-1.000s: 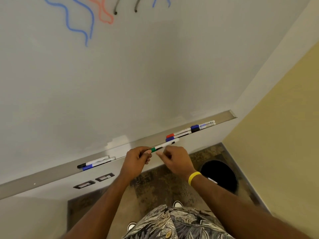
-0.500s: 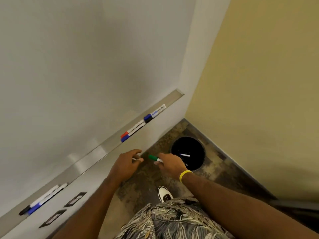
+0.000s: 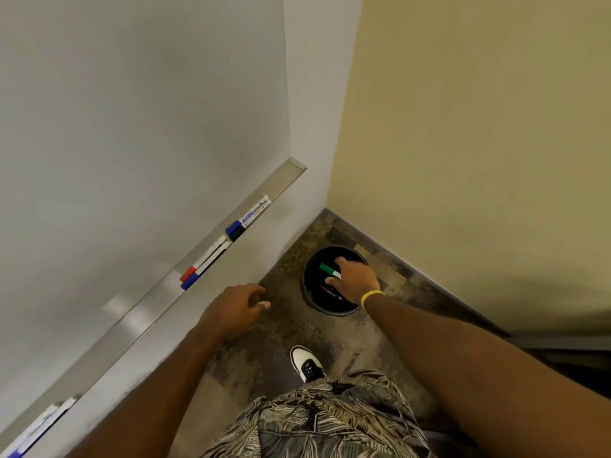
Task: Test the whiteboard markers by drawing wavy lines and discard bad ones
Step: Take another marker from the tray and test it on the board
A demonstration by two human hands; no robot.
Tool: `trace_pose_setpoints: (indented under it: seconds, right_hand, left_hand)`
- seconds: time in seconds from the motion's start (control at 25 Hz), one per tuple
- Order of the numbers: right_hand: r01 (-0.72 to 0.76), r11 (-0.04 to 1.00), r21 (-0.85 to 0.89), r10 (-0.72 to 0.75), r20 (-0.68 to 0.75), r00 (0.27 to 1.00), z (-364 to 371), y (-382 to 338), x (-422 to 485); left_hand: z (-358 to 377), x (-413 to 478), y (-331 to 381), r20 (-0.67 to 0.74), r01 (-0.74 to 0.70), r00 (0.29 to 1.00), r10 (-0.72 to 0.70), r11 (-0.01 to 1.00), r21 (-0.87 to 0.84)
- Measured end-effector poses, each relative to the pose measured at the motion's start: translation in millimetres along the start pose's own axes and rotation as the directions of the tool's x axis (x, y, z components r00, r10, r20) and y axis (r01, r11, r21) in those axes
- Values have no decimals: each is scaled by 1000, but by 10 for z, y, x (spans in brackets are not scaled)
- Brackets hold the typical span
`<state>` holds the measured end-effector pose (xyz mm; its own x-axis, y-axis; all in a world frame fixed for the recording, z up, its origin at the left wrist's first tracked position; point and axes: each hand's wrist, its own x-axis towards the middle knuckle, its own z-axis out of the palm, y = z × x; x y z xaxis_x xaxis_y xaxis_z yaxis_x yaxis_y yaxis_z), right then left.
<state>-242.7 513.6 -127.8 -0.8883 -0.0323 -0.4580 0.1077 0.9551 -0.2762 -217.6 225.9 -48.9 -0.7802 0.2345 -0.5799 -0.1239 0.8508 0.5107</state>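
My right hand (image 3: 355,280) hovers over a round black waste bin (image 3: 310,294) on the floor in the corner, fingers closed on a capped green marker (image 3: 329,270) that points left over the bin's opening. At least one discarded marker (image 3: 331,293) lies inside the bin. My left hand (image 3: 236,307) hangs empty, fingers loosely apart, just below the whiteboard's metal tray (image 3: 145,312). On the tray lie a red and a blue marker (image 3: 203,264), then a blue and a black marker (image 3: 248,219) further right. The whiteboard (image 3: 142,127) fills the left.
A yellow wall (image 3: 479,143) meets the board wall at the corner behind the bin. Two more markers (image 3: 39,428) lie on the tray at the bottom left. My shoe (image 3: 305,363) stands on the mottled floor in front of the bin.
My view swung right and down from the board to the bin. My right hand carried the green marker from the tray out over the bin; my left hand let go of it.
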Motion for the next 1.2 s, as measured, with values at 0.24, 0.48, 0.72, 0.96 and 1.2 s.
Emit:
trace_pose_setpoints:
  seconds: [0.24,0.48,0.72,0.96,1.2]
  right_hand:
    - [54,976,-211,-73,-86,994,-120,299,128]
    - [54,976,-213,-81,-120,989,-85,275,-115]
    - [175,958,-228,-193,-63,979,26,-107,-290]
    - [307,916,-257,-324,-25,946,145,-716,-461]
    - [464,830,-310,-479,32,878,325,-1468,-615]
  left_hand:
    - [20,179,240,-126,-107,980,154,942,319]
    - [237,304,115,-222,-106,940,259,840,532]
    - [314,27,-191,-307,6,935,175,861,509]
    - [328,-430,-658,-390,127,918,69,881,456]
    - [320,-1024,-1279,-524,266,851,-44,896,356]
